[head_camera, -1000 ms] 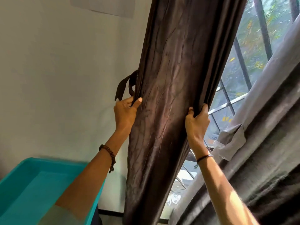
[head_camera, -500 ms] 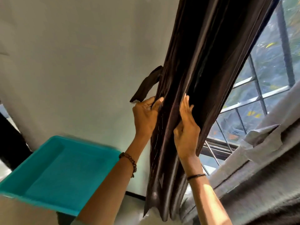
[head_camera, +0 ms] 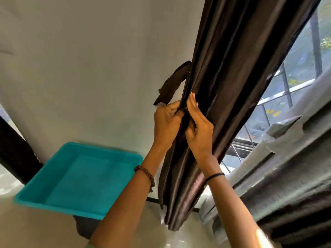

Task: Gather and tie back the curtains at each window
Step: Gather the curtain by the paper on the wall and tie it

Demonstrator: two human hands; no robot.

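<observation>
the dark brown curtain (head_camera: pixel 232 68) hangs bunched at the window's left side. the left hand (head_camera: pixel 167 120) clenches its left edge and the right hand (head_camera: pixel 198 129) pinches the folds just beside it. freeing either hand for the loose tie-back strap (head_camera: pixel 172 83), just left, could let the slick pleats spill out rightward.

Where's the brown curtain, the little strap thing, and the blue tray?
brown curtain (head_camera: pixel 232 77): head view, on the shiny gathered folds, upper part.
strap (head_camera: pixel 171 85): head view, middle of the loose band against the wall.
blue tray (head_camera: pixel 59 208): head view, on its near rim.
</observation>
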